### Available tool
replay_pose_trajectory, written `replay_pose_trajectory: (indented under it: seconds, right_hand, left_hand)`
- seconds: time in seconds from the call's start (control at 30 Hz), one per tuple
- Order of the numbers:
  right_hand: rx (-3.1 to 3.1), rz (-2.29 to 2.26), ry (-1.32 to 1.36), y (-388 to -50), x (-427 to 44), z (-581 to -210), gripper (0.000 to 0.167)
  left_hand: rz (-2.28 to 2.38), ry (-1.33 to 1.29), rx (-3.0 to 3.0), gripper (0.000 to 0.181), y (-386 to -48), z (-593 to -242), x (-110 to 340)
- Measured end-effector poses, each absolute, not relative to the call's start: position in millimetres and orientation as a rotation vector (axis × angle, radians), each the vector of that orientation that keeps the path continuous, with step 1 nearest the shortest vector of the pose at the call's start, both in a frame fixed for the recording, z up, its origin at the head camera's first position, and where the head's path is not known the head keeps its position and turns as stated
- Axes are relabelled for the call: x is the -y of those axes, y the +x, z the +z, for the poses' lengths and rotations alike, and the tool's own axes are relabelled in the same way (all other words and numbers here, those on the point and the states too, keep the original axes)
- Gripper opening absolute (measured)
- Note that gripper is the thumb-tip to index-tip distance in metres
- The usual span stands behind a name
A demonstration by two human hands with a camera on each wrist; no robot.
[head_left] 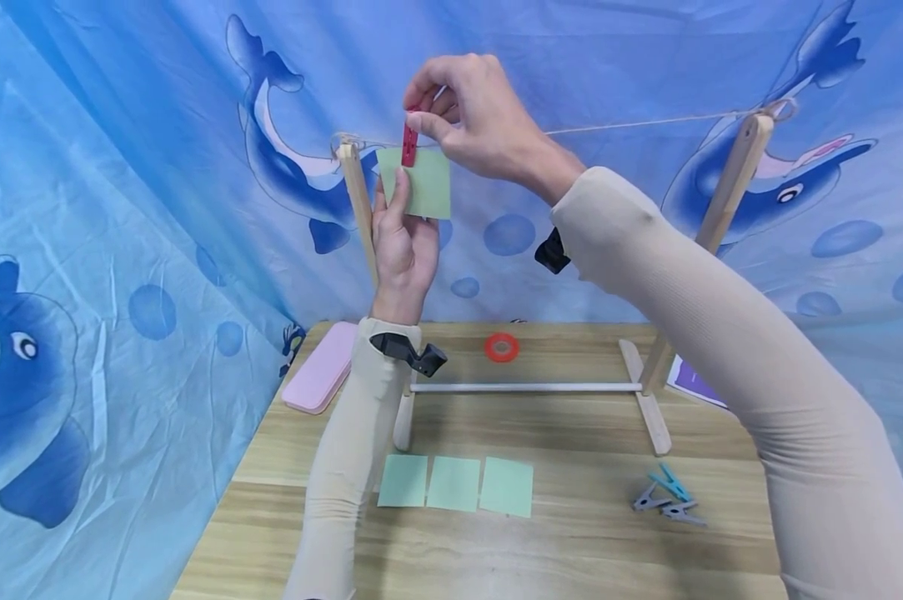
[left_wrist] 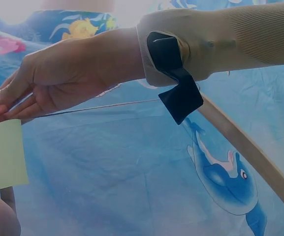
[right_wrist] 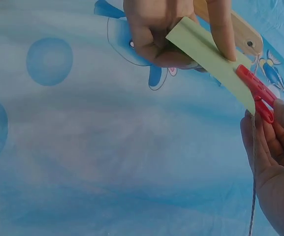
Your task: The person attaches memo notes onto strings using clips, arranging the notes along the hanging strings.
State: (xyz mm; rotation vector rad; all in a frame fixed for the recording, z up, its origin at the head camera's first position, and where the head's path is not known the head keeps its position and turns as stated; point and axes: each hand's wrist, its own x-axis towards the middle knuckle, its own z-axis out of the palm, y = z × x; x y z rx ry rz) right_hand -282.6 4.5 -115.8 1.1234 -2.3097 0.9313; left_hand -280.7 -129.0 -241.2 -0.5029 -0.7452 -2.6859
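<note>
Up at the left part of the string (head_left: 639, 125), my left hand (head_left: 404, 250) holds a light green square of paper (head_left: 430, 187), thumb in front and fingers behind. My right hand (head_left: 481, 117) pinches a red clothespin (head_left: 409, 143) between thumb and fingers at the paper's top edge. In the right wrist view the red clothespin (right_wrist: 256, 88) lies over the paper's edge (right_wrist: 215, 61), right beside the string (right_wrist: 253, 172). Whether its tips bite the string too I cannot tell. The left wrist view shows the paper (left_wrist: 5, 155) hanging below the right hand (left_wrist: 58, 83).
Two wooden posts (head_left: 732, 183) carry the string, joined low down by a white bar (head_left: 526, 387). On the table (head_left: 571, 550) lie three green paper squares (head_left: 453, 483), several clothespins (head_left: 672, 496), a red tape roll (head_left: 502, 347), a pink case (head_left: 322, 367) and a purple-and-white item (head_left: 694, 382).
</note>
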Motion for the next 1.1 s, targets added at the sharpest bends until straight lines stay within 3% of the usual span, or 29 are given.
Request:
replay_pose_trajectory:
  seconds: [1.1]
  right_hand:
    - [2.396, 1.010, 1.120, -284.4, -10.7, -128.9, 0.041]
  left_hand:
    - [-2.743, -0.479, 0.798, 0.016, -273.3, -271.7, 125.4]
